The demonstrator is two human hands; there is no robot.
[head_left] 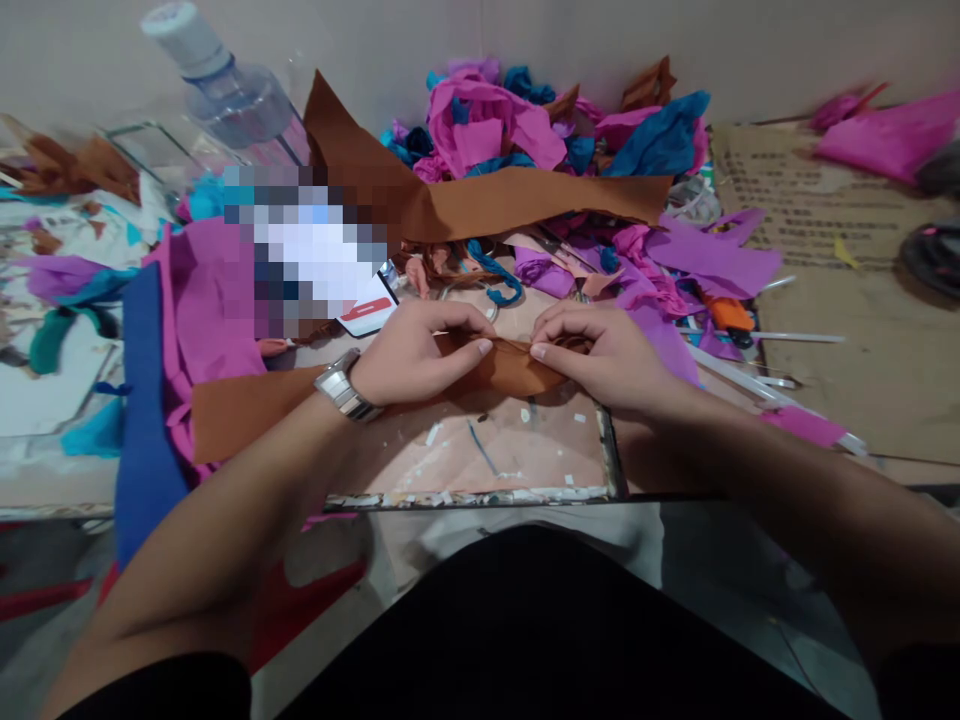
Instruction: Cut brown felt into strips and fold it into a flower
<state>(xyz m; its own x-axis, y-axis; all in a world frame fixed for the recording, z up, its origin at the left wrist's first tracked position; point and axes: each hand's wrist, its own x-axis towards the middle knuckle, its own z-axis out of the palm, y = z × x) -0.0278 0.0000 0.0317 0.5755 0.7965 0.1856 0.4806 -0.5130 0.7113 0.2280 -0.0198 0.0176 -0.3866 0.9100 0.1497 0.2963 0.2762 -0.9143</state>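
My left hand [409, 350], with a metal watch [346, 386] on its wrist, pinches the upper edge of a brown strip [517, 372] between thumb and fingers. My right hand [607, 355] pinches the same edge a short way to the right. Between the hands the strip sags in a curve just above the table, its edge gathered in small folds. It could be crepe paper or thin cloth. One long flat end [251, 405] runs out left beneath my left wrist. My fingertips partly hide the gathered edge.
Pink, blue and purple scraps [487, 120] pile up behind my hands, with another brown piece [540, 205] across them. A capped plastic bottle [240, 105] and a phone [367, 305] stand left. Cardboard [840, 330] and white sticks [795, 337] lie right. The table's front edge [465, 497] is near.
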